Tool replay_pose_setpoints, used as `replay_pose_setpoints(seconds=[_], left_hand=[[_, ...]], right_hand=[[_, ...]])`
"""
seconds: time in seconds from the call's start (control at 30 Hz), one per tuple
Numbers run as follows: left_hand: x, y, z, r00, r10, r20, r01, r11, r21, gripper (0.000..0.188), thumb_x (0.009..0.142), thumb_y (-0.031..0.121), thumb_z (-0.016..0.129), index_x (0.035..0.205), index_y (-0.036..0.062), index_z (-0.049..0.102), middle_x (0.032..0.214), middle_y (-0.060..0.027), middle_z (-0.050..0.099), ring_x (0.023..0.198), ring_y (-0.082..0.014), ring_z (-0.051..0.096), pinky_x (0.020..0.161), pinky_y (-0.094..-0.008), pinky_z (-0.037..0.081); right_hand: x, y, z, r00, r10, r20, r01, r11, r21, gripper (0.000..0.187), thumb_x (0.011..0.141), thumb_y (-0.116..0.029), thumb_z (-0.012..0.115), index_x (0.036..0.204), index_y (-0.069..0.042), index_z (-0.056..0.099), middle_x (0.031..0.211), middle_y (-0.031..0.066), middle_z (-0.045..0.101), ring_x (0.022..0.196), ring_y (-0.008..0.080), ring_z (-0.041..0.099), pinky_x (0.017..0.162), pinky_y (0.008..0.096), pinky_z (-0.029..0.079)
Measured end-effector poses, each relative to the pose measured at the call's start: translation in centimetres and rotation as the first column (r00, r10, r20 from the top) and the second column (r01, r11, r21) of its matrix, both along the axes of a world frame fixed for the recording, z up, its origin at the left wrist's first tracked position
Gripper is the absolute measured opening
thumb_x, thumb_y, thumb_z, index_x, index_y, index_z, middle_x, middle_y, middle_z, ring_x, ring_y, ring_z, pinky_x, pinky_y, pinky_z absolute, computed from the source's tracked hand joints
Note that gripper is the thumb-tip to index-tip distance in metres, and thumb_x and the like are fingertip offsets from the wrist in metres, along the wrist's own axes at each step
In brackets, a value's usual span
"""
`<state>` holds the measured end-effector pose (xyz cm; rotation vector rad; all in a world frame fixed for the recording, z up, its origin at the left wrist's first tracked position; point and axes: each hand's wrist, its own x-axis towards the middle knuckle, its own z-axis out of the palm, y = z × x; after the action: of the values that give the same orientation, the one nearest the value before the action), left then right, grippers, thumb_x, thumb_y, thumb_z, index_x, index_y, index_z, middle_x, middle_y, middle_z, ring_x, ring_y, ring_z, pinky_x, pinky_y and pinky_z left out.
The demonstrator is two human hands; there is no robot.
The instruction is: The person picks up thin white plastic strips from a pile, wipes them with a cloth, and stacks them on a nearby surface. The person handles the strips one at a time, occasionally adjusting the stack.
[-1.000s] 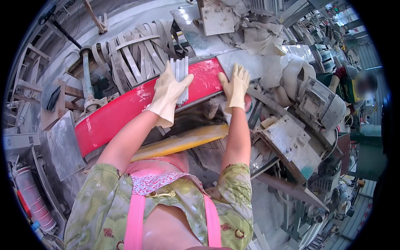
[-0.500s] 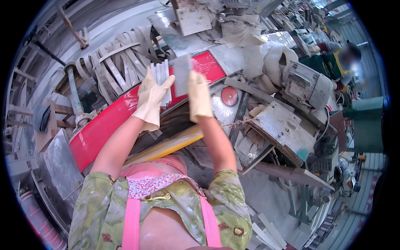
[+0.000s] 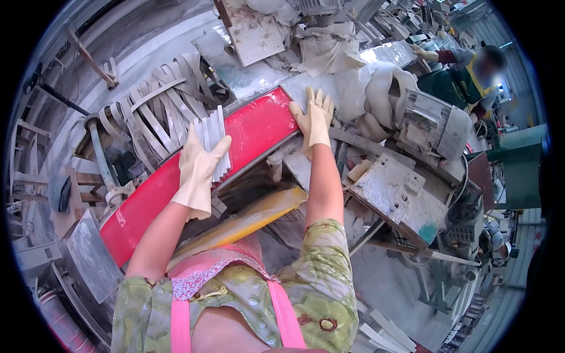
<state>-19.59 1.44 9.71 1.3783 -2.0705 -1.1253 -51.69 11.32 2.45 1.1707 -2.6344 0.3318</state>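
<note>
My left hand, in a cream rubber glove, is closed round a row of thin grey strips standing side by side on the long red belt. Its thumb lies along the strips' right side. Off to the right, my right hand, gloved the same way, is spread flat at the red belt's far right end, beside a dusty grey surface. Nothing shows between its fingers. The strips' lower ends overhang the belt's near edge.
Looped grey belts hang behind the red belt. A curved yellow guard lies between it and my body. Dusty motors and a metal bracket crowd the right. Another person is at the far right.
The grey plate beside my right hand is no longer seen. My right hand has moved right to the belt's end and spread its fingers. My left hand and the strips sit slightly lower left.
</note>
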Motion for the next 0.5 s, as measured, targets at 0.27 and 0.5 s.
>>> replay_pose_setpoints(seconds=[0.27,0.5], left_hand=[[0.3,-0.2,0.6,1.0,0.018,0.015,-0.018,1.0,-0.01,0.112,0.076,0.056,0.083,0.157,-0.0038,0.034,0.148,-0.0299,0.053,0.138,-0.0421,0.053,0.115,-0.0439,0.041],[0.1,-0.3,-0.8,0.999,0.021,0.034,-0.019,0.998,-0.064,0.112,0.077,0.057,0.082,0.158,-0.0033,0.033,0.149,-0.031,0.052,0.138,-0.0421,0.053,0.115,-0.0435,0.042]], right_hand=[[-0.4,-1.3,5.0,0.937,0.025,0.348,-0.065,0.993,0.104,0.053,0.106,-0.045,0.047,0.136,-0.004,0.059,0.128,0.0281,0.066,0.124,0.0459,0.06,0.101,0.0518,0.049],[10.1,-0.5,5.1,0.505,0.362,0.784,0.397,0.708,-0.583,0.049,0.107,-0.041,0.047,0.115,0.004,0.066,0.1,0.0124,0.068,0.093,0.0202,0.059,0.089,0.0399,0.049]])
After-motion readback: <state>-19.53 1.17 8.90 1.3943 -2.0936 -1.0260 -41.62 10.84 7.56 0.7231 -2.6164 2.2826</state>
